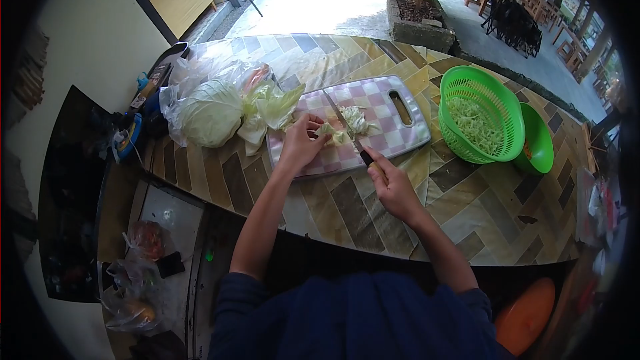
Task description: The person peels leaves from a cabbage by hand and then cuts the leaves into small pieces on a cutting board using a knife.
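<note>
A pink-and-white checked cutting board [383, 100] lies on the table. My right hand [395, 190] grips the dark handle of a kitchen knife [340, 115], whose blade slants across the board. My left hand [305, 139] is closed with its fingertips on a small piece of cabbage [325, 131], left of the blade. Shredded cabbage [357, 120] lies in a small heap right of the blade. Beyond my left hand rest a whole cabbage [212, 113] and loose cabbage leaves [275, 105], beside the board's left end.
On the right stands a green colander [453, 130] holding shredded cabbage [477, 123], with a green bowl [539, 140] partly behind it. Clear plastic bags [230, 72] sit behind the cabbage. The patterned table [360, 207] has a curved edge. Below left, bagged items [143, 240] lie on a shelf.
</note>
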`<control>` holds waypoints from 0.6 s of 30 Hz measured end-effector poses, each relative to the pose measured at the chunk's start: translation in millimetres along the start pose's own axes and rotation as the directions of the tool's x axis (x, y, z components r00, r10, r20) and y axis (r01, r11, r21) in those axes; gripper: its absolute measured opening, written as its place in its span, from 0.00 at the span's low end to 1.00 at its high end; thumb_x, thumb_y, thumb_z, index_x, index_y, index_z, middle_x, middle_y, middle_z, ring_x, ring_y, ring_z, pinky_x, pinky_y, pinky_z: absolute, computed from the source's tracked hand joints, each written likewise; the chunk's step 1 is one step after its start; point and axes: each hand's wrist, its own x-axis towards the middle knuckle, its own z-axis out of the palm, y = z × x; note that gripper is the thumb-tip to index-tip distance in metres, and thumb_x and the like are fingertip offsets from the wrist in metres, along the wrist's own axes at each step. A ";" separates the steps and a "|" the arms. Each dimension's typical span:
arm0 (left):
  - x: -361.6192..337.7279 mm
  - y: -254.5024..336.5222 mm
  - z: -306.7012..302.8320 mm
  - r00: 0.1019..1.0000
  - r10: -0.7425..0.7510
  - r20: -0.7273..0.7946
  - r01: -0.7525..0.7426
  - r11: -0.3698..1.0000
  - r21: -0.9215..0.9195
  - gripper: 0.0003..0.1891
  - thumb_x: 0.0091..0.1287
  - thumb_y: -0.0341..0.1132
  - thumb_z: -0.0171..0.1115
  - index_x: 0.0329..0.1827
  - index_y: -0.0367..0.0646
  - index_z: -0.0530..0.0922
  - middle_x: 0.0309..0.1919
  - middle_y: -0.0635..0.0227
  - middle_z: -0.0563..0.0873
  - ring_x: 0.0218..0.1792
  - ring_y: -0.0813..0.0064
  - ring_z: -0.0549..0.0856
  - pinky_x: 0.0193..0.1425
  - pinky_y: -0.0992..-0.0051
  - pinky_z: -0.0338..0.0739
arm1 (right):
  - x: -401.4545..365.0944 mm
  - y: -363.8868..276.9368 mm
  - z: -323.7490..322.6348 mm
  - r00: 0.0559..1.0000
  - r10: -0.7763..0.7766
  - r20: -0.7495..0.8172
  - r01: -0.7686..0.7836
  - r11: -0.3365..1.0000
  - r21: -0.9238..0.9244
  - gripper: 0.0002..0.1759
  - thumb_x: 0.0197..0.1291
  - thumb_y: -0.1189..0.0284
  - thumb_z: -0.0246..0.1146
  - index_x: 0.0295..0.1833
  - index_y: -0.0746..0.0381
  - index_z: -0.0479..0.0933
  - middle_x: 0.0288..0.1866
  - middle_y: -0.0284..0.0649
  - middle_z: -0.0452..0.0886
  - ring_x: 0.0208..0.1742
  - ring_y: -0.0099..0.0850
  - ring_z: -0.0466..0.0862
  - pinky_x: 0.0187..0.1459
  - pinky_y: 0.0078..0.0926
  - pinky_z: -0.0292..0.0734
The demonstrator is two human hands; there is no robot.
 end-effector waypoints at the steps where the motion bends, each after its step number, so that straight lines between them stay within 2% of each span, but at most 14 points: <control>1: -0.3 0.3 -1.3 0.999 -0.027 0.026 0.028 0.999 -0.028 0.18 0.59 0.34 0.73 0.48 0.37 0.78 0.40 0.59 0.88 0.38 0.75 0.87 0.41 0.74 0.81 | -2.2 -4.1 -1.9 0.998 0.062 0.028 -0.062 0.998 0.001 0.26 0.71 0.73 0.53 0.74 0.55 0.65 0.47 0.45 0.83 0.34 0.22 0.75 0.41 0.22 0.73; 3: -0.3 1.7 -6.3 0.994 -0.078 0.078 0.084 0.993 -0.080 0.18 0.59 0.35 0.73 0.48 0.38 0.78 0.40 0.63 0.87 0.37 0.75 0.86 0.41 0.72 0.80 | -5.2 -4.7 -1.2 1.000 0.031 0.006 -0.031 0.999 0.019 0.26 0.71 0.73 0.54 0.74 0.55 0.65 0.39 0.40 0.80 0.30 0.20 0.69 0.35 0.21 0.70; 6: -3.4 7.1 -8.4 1.000 0.023 0.006 -0.024 0.967 0.254 0.17 0.57 0.34 0.73 0.47 0.40 0.80 0.41 0.63 0.87 0.41 0.68 0.86 0.47 0.68 0.80 | -7.3 -3.7 1.7 1.000 0.003 -0.014 -0.002 1.000 0.022 0.26 0.71 0.73 0.54 0.73 0.54 0.66 0.31 0.37 0.76 0.27 0.19 0.66 0.32 0.21 0.68; 7: -4.2 5.6 -5.9 0.988 0.143 -0.061 -0.116 0.940 0.321 0.16 0.56 0.34 0.73 0.46 0.41 0.81 0.41 0.64 0.87 0.44 0.67 0.85 0.51 0.66 0.79 | -7.0 -3.9 2.9 1.000 -0.006 -0.016 0.007 1.000 0.018 0.26 0.71 0.73 0.54 0.73 0.54 0.66 0.29 0.37 0.74 0.27 0.19 0.66 0.32 0.21 0.68; 9: -6.7 3.5 1.9 0.907 0.387 -0.167 -0.273 0.842 0.466 0.13 0.56 0.33 0.71 0.44 0.43 0.82 0.42 0.65 0.87 0.50 0.64 0.84 0.57 0.64 0.75 | -7.2 -7.0 4.5 1.000 -0.001 -0.005 0.001 1.000 -0.001 0.26 0.71 0.72 0.54 0.73 0.54 0.66 0.29 0.39 0.75 0.27 0.20 0.67 0.32 0.22 0.69; 12: -13.1 3.1 5.3 0.905 0.425 0.010 -0.362 0.758 0.542 0.11 0.57 0.31 0.66 0.44 0.46 0.83 0.44 0.70 0.87 0.56 0.69 0.80 0.65 0.62 0.64 | -7.5 0.3 10.5 0.998 -0.055 -0.026 0.055 0.998 -0.034 0.26 0.70 0.72 0.54 0.73 0.54 0.66 0.28 0.44 0.76 0.26 0.24 0.69 0.33 0.25 0.70; 13: -14.7 1.1 7.4 0.888 0.460 0.031 -0.397 0.729 0.558 0.10 0.58 0.31 0.65 0.43 0.47 0.83 0.44 0.72 0.87 0.56 0.70 0.80 0.66 0.62 0.64 | -7.2 2.7 12.8 0.996 -0.085 -0.036 0.083 0.996 -0.045 0.26 0.70 0.72 0.54 0.73 0.54 0.66 0.28 0.45 0.76 0.26 0.25 0.70 0.34 0.26 0.71; 15: -16.9 -3.3 11.2 0.848 0.525 0.073 -0.462 0.665 0.586 0.09 0.59 0.30 0.62 0.42 0.48 0.84 0.45 0.74 0.87 0.55 0.72 0.81 0.66 0.63 0.62 | -8.2 -1.8 12.9 0.999 -0.045 -0.010 0.044 0.995 -0.092 0.26 0.70 0.73 0.54 0.73 0.54 0.65 0.29 0.48 0.77 0.26 0.31 0.72 0.35 0.29 0.72; 18: -18.3 -4.4 12.3 0.815 0.570 0.108 -0.498 0.593 0.633 0.10 0.60 0.32 0.59 0.42 0.49 0.85 0.46 0.76 0.87 0.55 0.74 0.80 0.67 0.64 0.61 | -8.8 -5.6 14.4 0.999 -0.049 -0.001 0.048 0.989 -0.139 0.26 0.69 0.73 0.54 0.73 0.55 0.65 0.30 0.52 0.78 0.28 0.41 0.77 0.38 0.34 0.74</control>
